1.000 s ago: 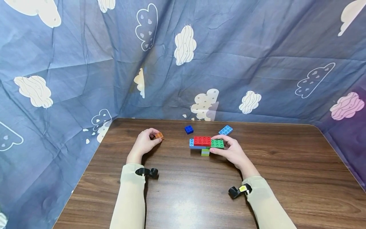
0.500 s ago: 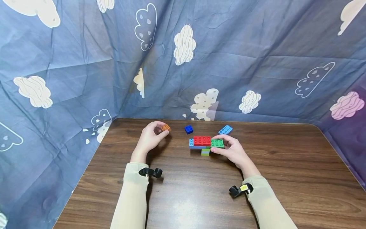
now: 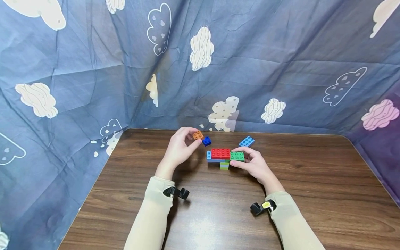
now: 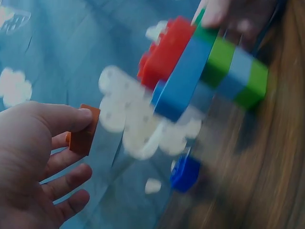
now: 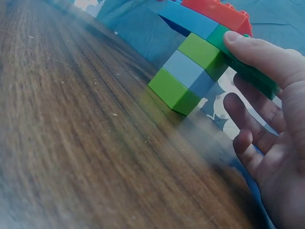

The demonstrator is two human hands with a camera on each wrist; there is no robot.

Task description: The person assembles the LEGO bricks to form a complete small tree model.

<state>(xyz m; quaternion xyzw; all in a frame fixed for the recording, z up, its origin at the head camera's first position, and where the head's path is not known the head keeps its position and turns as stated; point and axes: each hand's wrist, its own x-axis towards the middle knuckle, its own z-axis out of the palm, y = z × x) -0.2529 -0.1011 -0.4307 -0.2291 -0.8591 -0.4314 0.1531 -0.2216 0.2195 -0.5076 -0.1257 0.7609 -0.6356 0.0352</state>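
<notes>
My left hand (image 3: pixel 179 149) pinches an orange brick (image 3: pixel 198 135) between thumb and fingers, its studs facing up. In the left wrist view the orange brick (image 4: pixel 85 130) is apart from the stacked bricks. My right hand (image 3: pixel 253 165) grips the green brick (image 3: pixel 238 156) at the right end of a T-shaped build. Across the top of that build sits a red brick (image 3: pixel 220 153), over a light blue brick (image 3: pixel 209 155) and the green one. Its column of lime (image 5: pixel 174 92) and pale blue (image 5: pixel 188 72) bricks stands on the table.
A dark blue brick (image 3: pixel 207 141) lies just right of the orange one. Further right, behind the build, is a light blue brick (image 3: pixel 246 141). The wooden table (image 3: pixel 312 173) ends at a cloud-patterned cloth (image 3: pixel 175 100) at the back.
My left hand has carried the orange brick to the right and slightly back, up close to the dark blue brick. The right hand and the build have stayed in place.
</notes>
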